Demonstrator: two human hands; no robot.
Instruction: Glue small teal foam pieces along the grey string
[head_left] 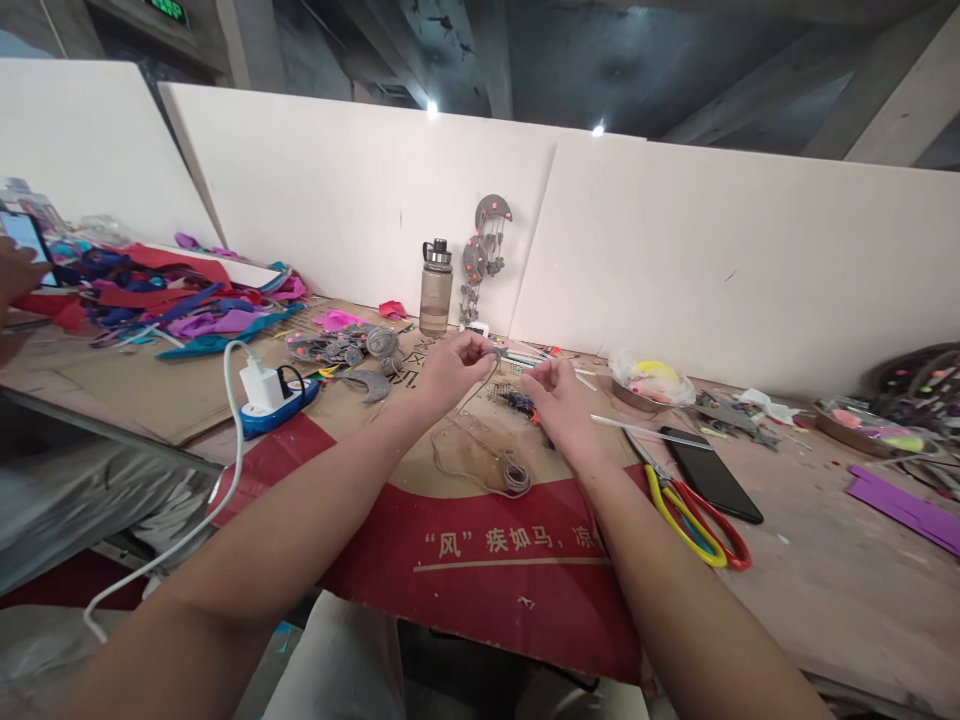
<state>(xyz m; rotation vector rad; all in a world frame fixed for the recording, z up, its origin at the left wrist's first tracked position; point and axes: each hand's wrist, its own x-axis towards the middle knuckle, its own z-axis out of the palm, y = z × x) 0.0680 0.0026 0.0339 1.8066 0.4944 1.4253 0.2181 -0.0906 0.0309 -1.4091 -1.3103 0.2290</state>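
My left hand (459,368) pinches a small dark grey piece (501,351) between thumb and fingertips, above the middle of the cardboard. Close by on the right, my right hand (556,392) has its thumb and fingertips together; anything between them is too small to make out. A thin grey cord (516,474) lies coiled on the cardboard below the hands, and a strand runs up toward my left hand. Beneath my right hand is a dark blue tool (519,402), partly covered. Grey crescent (367,385) and round pieces lie left of my left hand.
A bottle (436,290) stands behind my hands, beside a hanging grey moon ornament (493,212). Scissors (686,515) and a black phone (712,474) lie right. A blue power strip (277,405) with a white cable is left, before heaped felt scraps (195,290). Another person's hand holds a phone far left.
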